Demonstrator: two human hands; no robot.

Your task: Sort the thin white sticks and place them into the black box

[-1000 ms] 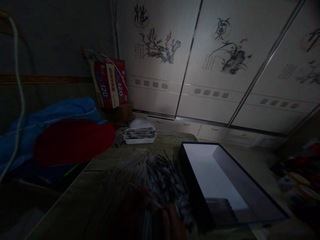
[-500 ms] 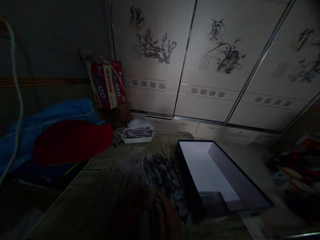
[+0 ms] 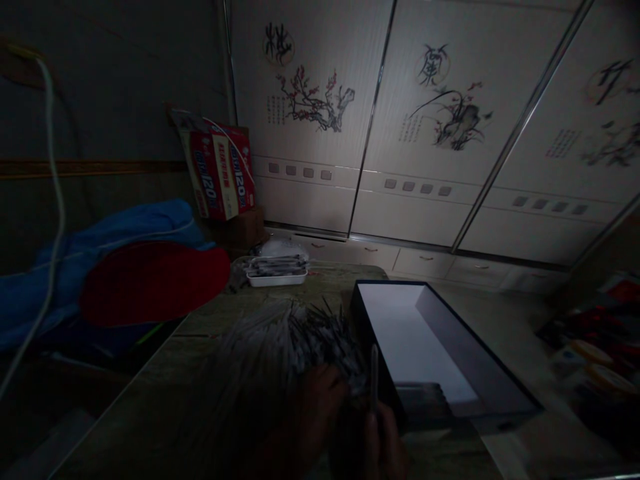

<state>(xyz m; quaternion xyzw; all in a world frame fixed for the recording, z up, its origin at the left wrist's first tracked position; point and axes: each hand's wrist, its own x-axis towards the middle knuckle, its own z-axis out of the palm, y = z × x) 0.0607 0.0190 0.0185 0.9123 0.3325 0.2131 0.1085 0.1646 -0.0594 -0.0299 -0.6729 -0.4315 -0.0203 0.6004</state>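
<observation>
In the dim head view, my right hand is closed around a slim, pale, pen-like stick that points upward. To its left, my left hand reaches to the near edge of a pile of thin dark sticks. Its fingers are bent, and shadow hides what is between them. A heap of thin pale sticks lies beside the dark ones. Right of the hands is a shallow open box, dark outside and white inside. A row of slim pen-like sticks lies in its near end.
A white tray full of thin sticks stands at the table's far edge. On the left are a red oval cushion-like item, blue fabric and a hanging white cable. Behind are a red carton and sliding wardrobe doors.
Earlier, one blurred dark hand shape was low in the middle. Now both hands show separately, the right holding up the pen-like stick, the left at the pile. The camera view has shifted slightly.
</observation>
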